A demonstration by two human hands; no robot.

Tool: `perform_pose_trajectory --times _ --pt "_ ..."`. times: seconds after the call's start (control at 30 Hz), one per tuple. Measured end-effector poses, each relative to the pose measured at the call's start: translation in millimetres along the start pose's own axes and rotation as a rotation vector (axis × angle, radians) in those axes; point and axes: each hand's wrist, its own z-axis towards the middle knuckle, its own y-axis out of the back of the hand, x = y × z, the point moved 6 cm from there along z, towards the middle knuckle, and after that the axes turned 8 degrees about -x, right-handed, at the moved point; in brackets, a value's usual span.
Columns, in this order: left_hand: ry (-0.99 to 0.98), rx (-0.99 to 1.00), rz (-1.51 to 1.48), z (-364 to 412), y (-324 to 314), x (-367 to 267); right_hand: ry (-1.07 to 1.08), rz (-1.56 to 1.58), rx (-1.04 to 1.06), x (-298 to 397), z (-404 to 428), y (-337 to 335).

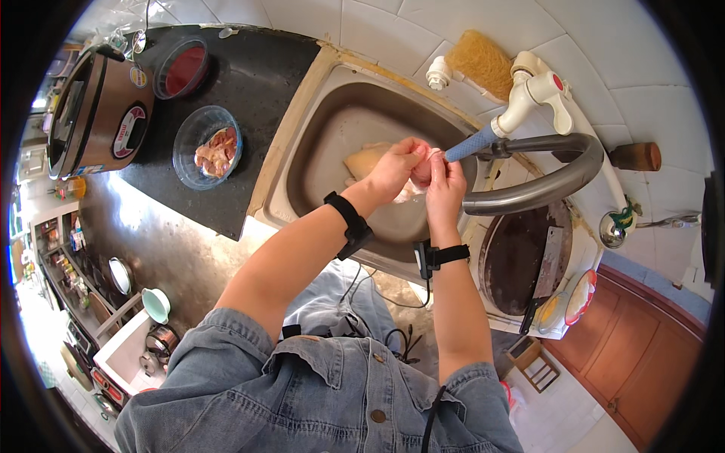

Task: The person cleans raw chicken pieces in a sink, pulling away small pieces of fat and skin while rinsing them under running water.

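Observation:
My left hand [396, 167] and my right hand [446, 184] meet over the stainless-steel sink [317, 141], their fingers gripping a piece of raw pink meat [422, 170] between them. Right above it is the end of the blue hose [471, 144] on the white plastic tap [521, 105]. A pale yellowish raw bird, seemingly a chicken [362, 161], lies in the basin beneath, partly hidden by my left hand. Whitish tissue [406, 193] shows below the held piece. On the black counter, a clear bowl [184, 156] holds raw meat pieces [218, 153].
Left of the sink stand a rice cooker [122, 113] and a bowl of dark red liquid [185, 71]. A curved metal faucet [544, 181] arches at the right. Beyond it, a cleaver [548, 266] lies on a round chopping board [510, 260]. A loofah sponge [478, 59] rests behind the tap.

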Motion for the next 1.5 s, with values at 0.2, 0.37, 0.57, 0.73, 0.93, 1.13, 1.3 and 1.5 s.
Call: perform_pose_trajectory --times 0.2,0.37,0.57,0.73,0.93,1.13,1.3,1.5 --pt "0.036 -0.051 0.12 -7 -1 -1 0.04 -0.231 -0.023 -7 -1 -1" --pt "-0.006 -0.02 0.123 -9 11 -5 -0.069 -0.298 -0.012 -1 -4 -15" --pt "-0.229 0.034 0.278 2 17 -4 -0.567 0.334 0.277 -46 -1 -15" --pt "0.044 0.123 0.094 1 -3 -8 -0.272 0.078 0.129 -35 5 -7" --pt "0.023 -0.038 -0.167 0 3 -10 -0.231 0.153 -0.048 -21 14 3" --pt "0.074 0.067 0.46 -3 1 15 -0.109 0.141 -0.025 -12 10 5" --pt "-0.134 0.019 0.451 -4 -12 -2 -0.005 0.249 0.091 -10 6 8" --pt "-0.084 -0.025 0.414 -5 -26 -20 -0.011 0.374 0.096 -18 16 24"
